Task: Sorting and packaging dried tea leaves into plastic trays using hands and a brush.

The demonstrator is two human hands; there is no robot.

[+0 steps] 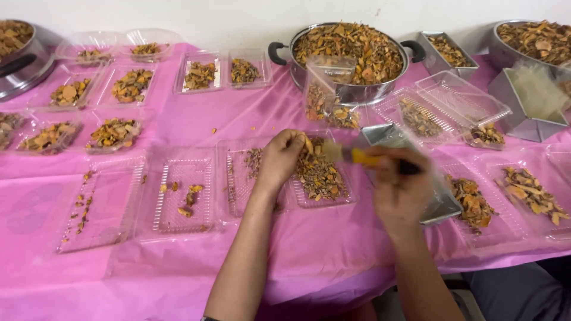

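Pink tablecloth (196, 128), seemingly plastic, white wall (238, 15)

Head camera: single view, looked steeply down and forward from close range over the pink plastic-covered bench (178, 128) toward the white wall (238, 18).

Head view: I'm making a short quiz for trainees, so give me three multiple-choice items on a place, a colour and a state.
1. Where is the big two-handled pot?
A. far edge of the table
B. floor
C. lap

2. What colour is the table cover?
A. green
B. pink
C. white

3. What does the right hand hold?
A. nothing
B. spoon
C. yellow-handled brush

Answers: 1 A, it stands by the wall. 2 B, pink sheet under all trays. 3 C, fingers closed on the handle, while the left hand pinches a dried piece.
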